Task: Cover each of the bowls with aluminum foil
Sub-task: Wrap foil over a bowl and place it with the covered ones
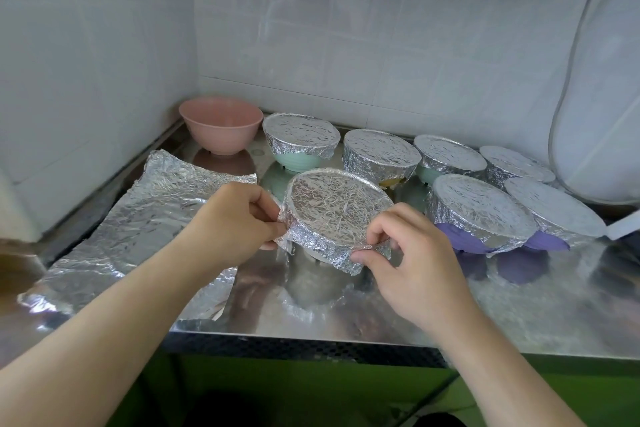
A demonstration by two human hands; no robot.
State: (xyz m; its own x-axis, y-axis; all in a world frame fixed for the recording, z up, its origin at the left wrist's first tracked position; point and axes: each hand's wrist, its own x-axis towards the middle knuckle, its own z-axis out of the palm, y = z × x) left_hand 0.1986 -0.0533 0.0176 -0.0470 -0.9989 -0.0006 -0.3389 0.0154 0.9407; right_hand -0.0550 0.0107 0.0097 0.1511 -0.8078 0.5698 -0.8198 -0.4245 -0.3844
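Observation:
A foil-covered bowl (332, 208) stands in the middle of the steel counter, tilted toward me. My left hand (235, 218) pinches the foil skirt at its left side. At the front right of the same bowl my right hand (412, 253) pinches the foil edge. Behind and to the right stand several more foil-covered bowls, such as a mint one (301, 139) and a purple one (481, 211). An uncovered pink bowl (221, 128) sits in the back left corner. A loose crumpled foil sheet (145, 225) lies flat on the left, partly under my left forearm.
The steel counter (519, 305) meets tiled walls at the back and left; its front edge runs just below my hands. A white cord and a pale rounded object (595, 114) stand at the right, next to the covered bowls.

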